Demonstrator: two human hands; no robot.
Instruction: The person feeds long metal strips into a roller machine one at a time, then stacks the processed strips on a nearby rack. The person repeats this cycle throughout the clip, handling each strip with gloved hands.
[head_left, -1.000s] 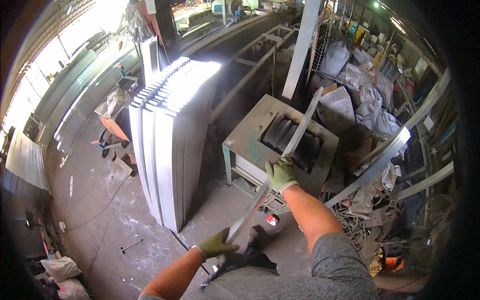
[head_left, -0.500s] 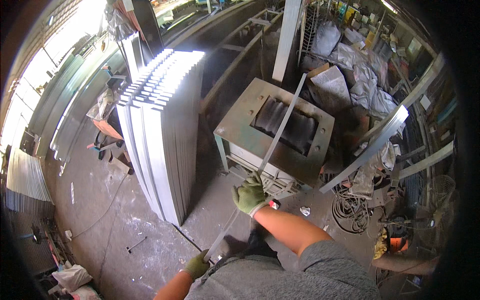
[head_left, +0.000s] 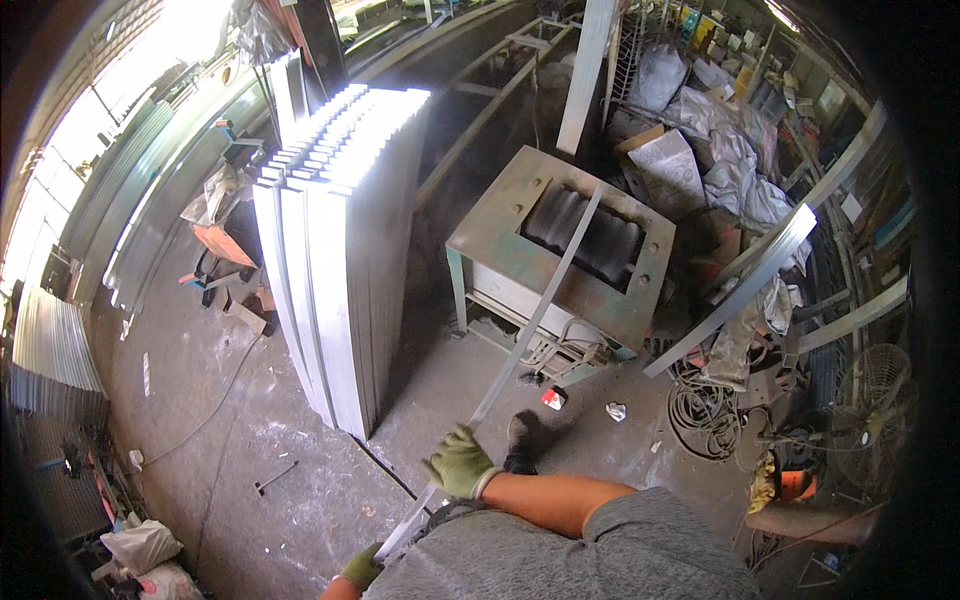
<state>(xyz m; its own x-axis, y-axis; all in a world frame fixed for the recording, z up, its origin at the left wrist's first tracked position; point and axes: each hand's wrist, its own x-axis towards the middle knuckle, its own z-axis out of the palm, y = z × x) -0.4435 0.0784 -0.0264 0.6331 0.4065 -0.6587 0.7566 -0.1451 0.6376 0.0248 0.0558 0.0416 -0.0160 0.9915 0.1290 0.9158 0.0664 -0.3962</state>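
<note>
A long, narrow metal bar (head_left: 540, 310) slants from my waist up and away to the right. Its far end lies over a steel machine table (head_left: 490, 235), across the dark rollers (head_left: 580, 237) set in the table's opening. My right hand (head_left: 460, 462), in a green work glove, is closed around the bar's nearer part, in front of my body. Lower down at the left, close to my hip, my left hand (head_left: 360, 568) in a matching glove grips the near end. My body partly hides its fingers.
A tall stack of shiny metal profiles (head_left: 340, 290) stands left of the machine. Cardboard (head_left: 663, 170) and grey plastic sacks (head_left: 735, 165) lie behind it on the right. A coiled cable (head_left: 703, 420) and a fan (head_left: 875, 390) are at the right. A small T-shaped tool (head_left: 277, 478) lies on the floor.
Both hands have drawn the bar back toward my body, down and to the left. Its far end has moved from beyond the rollers to over them. The view has shifted slightly.
</note>
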